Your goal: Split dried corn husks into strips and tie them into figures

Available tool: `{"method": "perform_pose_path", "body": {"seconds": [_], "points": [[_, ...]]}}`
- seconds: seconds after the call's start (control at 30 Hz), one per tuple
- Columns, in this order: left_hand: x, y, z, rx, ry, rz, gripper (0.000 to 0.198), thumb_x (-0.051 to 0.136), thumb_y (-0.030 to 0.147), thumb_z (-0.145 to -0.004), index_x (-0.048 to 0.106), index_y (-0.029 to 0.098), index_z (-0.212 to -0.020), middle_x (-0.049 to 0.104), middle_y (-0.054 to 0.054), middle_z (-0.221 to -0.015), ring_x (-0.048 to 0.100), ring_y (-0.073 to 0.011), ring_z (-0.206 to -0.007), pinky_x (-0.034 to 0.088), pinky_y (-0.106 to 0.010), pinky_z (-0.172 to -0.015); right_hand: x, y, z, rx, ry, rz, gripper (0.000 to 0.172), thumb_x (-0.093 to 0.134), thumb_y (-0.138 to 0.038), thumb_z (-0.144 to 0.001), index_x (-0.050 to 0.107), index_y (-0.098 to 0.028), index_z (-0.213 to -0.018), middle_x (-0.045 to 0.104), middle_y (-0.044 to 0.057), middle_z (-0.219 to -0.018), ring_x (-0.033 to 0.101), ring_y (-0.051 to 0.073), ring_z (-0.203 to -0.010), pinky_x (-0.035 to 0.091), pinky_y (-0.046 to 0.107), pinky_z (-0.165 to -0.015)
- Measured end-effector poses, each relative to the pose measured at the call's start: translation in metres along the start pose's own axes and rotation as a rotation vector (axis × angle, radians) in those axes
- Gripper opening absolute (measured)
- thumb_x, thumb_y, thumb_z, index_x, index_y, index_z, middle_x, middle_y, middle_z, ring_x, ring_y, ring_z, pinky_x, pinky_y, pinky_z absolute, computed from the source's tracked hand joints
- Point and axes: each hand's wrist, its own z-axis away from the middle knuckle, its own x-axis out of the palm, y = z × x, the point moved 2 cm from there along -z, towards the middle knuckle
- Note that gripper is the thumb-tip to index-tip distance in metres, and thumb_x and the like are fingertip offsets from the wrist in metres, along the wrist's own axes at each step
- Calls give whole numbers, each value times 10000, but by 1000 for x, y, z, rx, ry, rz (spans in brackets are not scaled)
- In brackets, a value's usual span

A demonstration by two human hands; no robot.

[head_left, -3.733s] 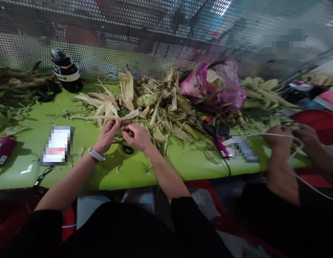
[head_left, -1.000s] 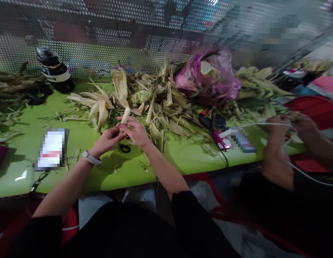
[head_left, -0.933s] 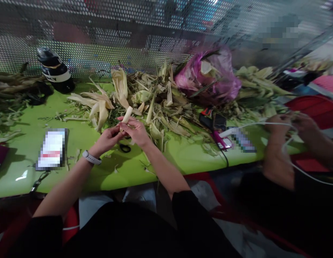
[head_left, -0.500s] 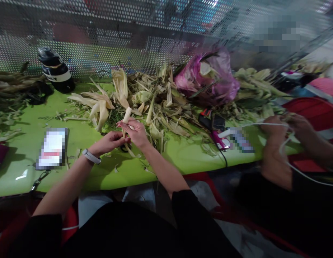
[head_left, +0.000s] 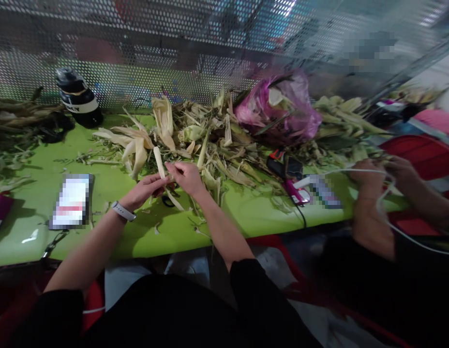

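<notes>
A pale, tightly rolled strip of corn husk (head_left: 159,162) points up and to the left from between my hands. My left hand (head_left: 148,187), with a light watch band on its wrist, pinches the lower part of this roll. Just to the right, my right hand (head_left: 186,177) is closed with thumb and fingertips together, close to the roll; what they pinch is too small to make out. A loose husk strip (head_left: 174,199) hangs below the fingers. Behind my hands lie dry corn husks (head_left: 135,152), some folded open.
A phone (head_left: 71,200) and a dark bottle (head_left: 79,99) stand or lie to the left. A pink plastic bag (head_left: 278,111) sits behind the husk pile. At right are a second phone (head_left: 325,191), a white cable (head_left: 382,193) and a co-worker's hands (head_left: 371,174).
The rolled husk has tipped from leaning right to leaning left. My right hand has come off its upper part and shifted slightly right, while my left hand now holds it.
</notes>
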Motion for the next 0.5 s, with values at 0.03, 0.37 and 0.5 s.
{"method": "perform_pose_path", "body": {"seconds": [0.03,0.37,0.5], "points": [[1,0,0,-1,-22,-39,387,681,533,-771,690,148,-808,501,6,-582,368,-77,-477,252,-219,-434,1,0,0,-32,15,47,598,392,-649,-904,386,-196,-513,412,-19,-524,381,100,-530,328,264,-572],[0,0,-1,51,-27,-315,450,623,587,-789,633,147,-699,441,28,-513,354,-76,-456,246,-207,-428,7,14,-3,-105,139,336,501,404,-437,-953,413,-209,-507,489,22,-532,436,141,-566,325,299,-634],[-1,1,-1,16,6,-186,443,611,583,-802,653,144,-762,498,11,-535,422,-89,-467,310,-208,-446,-4,14,-5,-136,233,332,484,424,-467,-956,489,-207,-552,565,52,-610,523,168,-659,369,308,-701]]}}
